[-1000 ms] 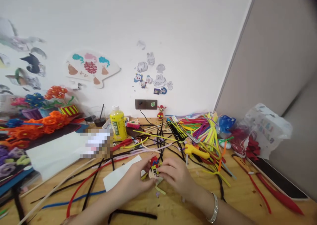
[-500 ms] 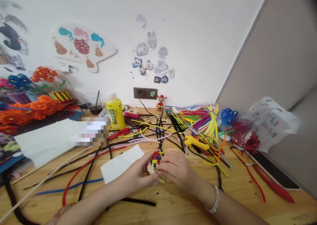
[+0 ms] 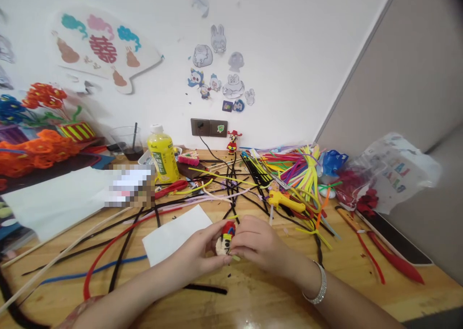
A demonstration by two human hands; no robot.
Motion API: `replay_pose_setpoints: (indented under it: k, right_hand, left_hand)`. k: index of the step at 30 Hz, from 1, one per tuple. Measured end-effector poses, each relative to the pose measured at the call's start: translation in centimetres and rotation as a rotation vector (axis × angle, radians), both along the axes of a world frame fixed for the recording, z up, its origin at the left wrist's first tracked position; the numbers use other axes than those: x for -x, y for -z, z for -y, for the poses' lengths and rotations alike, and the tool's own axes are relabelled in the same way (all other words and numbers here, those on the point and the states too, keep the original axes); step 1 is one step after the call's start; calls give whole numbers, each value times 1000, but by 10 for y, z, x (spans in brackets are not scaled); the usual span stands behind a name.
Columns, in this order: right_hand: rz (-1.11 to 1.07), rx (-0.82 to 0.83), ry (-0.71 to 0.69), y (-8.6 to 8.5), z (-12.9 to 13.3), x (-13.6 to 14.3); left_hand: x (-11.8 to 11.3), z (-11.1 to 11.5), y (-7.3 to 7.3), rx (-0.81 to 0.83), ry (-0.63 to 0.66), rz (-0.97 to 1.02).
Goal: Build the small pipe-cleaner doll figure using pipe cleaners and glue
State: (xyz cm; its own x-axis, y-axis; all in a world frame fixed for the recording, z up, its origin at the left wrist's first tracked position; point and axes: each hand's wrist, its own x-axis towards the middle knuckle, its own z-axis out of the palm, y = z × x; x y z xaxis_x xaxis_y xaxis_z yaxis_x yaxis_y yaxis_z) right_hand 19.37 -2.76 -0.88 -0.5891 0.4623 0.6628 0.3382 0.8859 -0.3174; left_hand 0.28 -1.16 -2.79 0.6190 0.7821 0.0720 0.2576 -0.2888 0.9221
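Observation:
A small pipe-cleaner figure (image 3: pixel 226 239) with a red, blue and yellow top and a cream face with black marks is held above the table's near middle. My left hand (image 3: pixel 202 248) grips it from the left, thumb below and fingers behind. From the right, my right hand (image 3: pixel 258 242) has its fingers closed in a pinch at the figure's edge; whatever lies between those fingertips is hidden. A pale yellowish strip shows just under the right fingers. Left of the hands lies a white sheet of paper (image 3: pixel 173 232).
Black pipe cleaners (image 3: pixel 125 252) and a red one (image 3: pixel 97 261) cross the left side. Behind are a yellow bottle (image 3: pixel 163 157), red-handled scissors (image 3: pixel 171 189), a finished figure (image 3: pixel 232 142) and a yellow glue gun (image 3: pixel 285 202). A colourful pipe-cleaner pile (image 3: pixel 307 170) and plastic bag (image 3: pixel 398 174) stand right.
The camera view has shifted slightly, so the background sits higher and further left. Both hands stay on the figure in nearly the same pose.

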Motion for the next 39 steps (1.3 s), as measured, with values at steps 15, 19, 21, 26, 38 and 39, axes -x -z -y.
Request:
replay_pose_setpoints:
  k: [15, 19, 21, 26, 38, 39]
  right_hand:
    - [-55, -88, 163, 0, -3, -4]
    - [-36, -85, 214, 5, -5, -6]
    - [-5, -80, 227, 8, -7, -6]
    - [-18, -7, 214, 10, -11, -5]
    - [-155, 187, 122, 7, -5, 1]
    - [-172, 195, 117, 7, -5, 2]
  left_hand:
    - [-11, 1, -1, 234, 3, 438]
    - [-15, -1, -3, 310, -27, 552]
    - [-15, -1, -6, 349, -50, 583]
    - [-14, 1, -12, 472, -156, 609]
    - [-12, -2, -11, 406, -162, 398]
    - [-11, -1, -13, 365, -171, 368]
